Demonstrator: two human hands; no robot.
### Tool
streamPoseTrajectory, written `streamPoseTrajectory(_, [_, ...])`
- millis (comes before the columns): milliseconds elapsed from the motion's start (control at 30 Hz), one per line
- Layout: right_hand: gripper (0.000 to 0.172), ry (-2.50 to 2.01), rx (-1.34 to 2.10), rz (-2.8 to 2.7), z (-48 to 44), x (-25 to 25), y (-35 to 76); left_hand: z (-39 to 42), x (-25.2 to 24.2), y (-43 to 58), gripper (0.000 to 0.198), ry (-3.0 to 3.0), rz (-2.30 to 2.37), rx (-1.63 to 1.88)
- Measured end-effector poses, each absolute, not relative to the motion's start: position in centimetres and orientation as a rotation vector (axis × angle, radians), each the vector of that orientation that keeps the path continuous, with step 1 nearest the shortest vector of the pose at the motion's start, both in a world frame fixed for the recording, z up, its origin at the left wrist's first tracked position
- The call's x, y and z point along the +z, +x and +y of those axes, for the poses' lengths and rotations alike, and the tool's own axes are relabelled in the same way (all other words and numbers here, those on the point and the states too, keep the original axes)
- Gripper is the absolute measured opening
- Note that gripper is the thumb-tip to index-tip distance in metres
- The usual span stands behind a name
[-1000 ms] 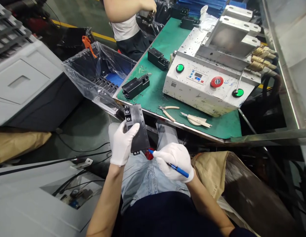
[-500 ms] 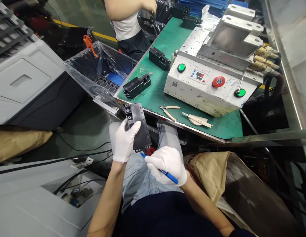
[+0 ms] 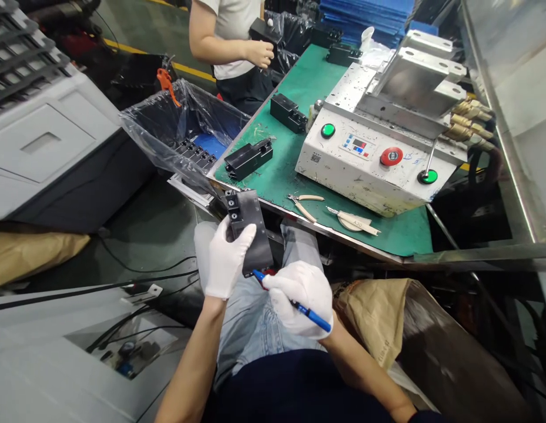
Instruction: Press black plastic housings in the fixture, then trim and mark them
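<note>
My left hand (image 3: 229, 258), in a white glove, grips a black plastic housing (image 3: 255, 234) by its left side, thumb on its flat face. The housing is held upright over my lap, just off the table's front edge. My right hand (image 3: 300, 299), also gloved in white, is closed around a slim blue pen-like tool (image 3: 315, 319). Its tip meets or nearly meets the housing's bottom edge; actual contact I cannot tell. A bit of something red shows behind the tip, mostly hidden.
On the green table (image 3: 281, 170) lie another black housing (image 3: 249, 158), side cutters (image 3: 304, 205) and a cream-handled knife (image 3: 354, 221). A white machine (image 3: 374, 164) with buttons stands behind them. Left is a plastic-lined bin (image 3: 184, 117); a co-worker (image 3: 231, 53) stands beyond. A paper sack (image 3: 369, 317) sits right.
The housing has tilted slightly, its lower face turning so the bottom edge shows less. My right hand and the blue tool stay near its bottom. The co-worker's arm has come down, a black part now visible there.
</note>
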State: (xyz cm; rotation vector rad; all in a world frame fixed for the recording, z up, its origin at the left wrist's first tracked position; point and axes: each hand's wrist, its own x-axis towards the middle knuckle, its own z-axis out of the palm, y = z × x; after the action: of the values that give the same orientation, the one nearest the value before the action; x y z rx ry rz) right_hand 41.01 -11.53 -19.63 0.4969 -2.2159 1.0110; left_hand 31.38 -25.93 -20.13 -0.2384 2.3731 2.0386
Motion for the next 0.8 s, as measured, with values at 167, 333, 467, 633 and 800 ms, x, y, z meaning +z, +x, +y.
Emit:
streamPoseTrajectory(167, [0.016,0.280,1.072,-2.201,-12.2,-17.6,38.0,-25.7,-19.4,33.0,0.041,-0.179,2.444,1.894])
streamPoseTrajectory(333, [0.017,0.258,1.117,-2.193,-12.5,-17.5,35.3,-25.6,-19.9,34.2,0.050,-0.139,2.415,1.901])
streamPoseTrajectory(467, [0.019,0.271,1.138,-2.175,-12.3,-17.5,34.6,-25.3,-20.5,34.8,0.060,-0.153,2.341,2.003])
streamPoseTrajectory(633, [0.025,0.270,1.121,-2.193,-12.0,-17.5,35.1,-25.5,-20.2,34.9,0.053,-0.106,2.391,1.888])
streamPoseTrajectory(800, [0.023,0.313,1.082,-2.219,-12.0,-18.1,35.0,-25.6,-20.2,34.7,0.057,-0.085,2.387,1.886])
